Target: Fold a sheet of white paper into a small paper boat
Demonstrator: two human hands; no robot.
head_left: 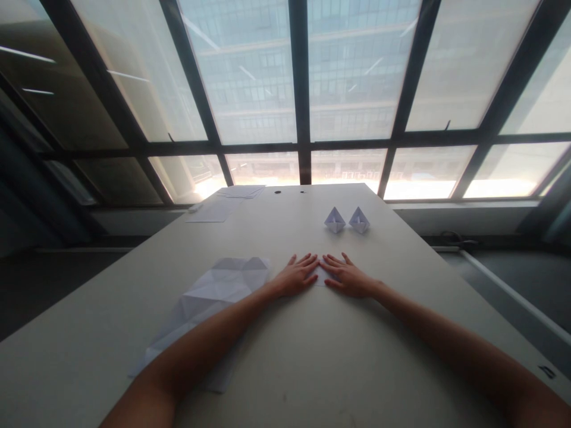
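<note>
A small piece of white paper [320,277] lies flat on the table, mostly covered by my hands. My left hand [298,275] presses on its left side, fingers stretched out. From the other side my right hand [347,275] rests on it with fingers spread flat. The fingertips of both hands nearly meet over the paper. Beyond my right hand stand two folded white paper boats, one on the left [334,220] and one on the right [359,220]. Under my left forearm lies a large creased white sheet [209,297], partly hidden by the arm.
The long white table [285,235] reaches toward a wall of dark-framed windows [303,89]. Flat white sheets [216,210] lie at its far left. A round dark hole [277,192] sits near the far edge. Dark curtains [40,178] hang at the sides.
</note>
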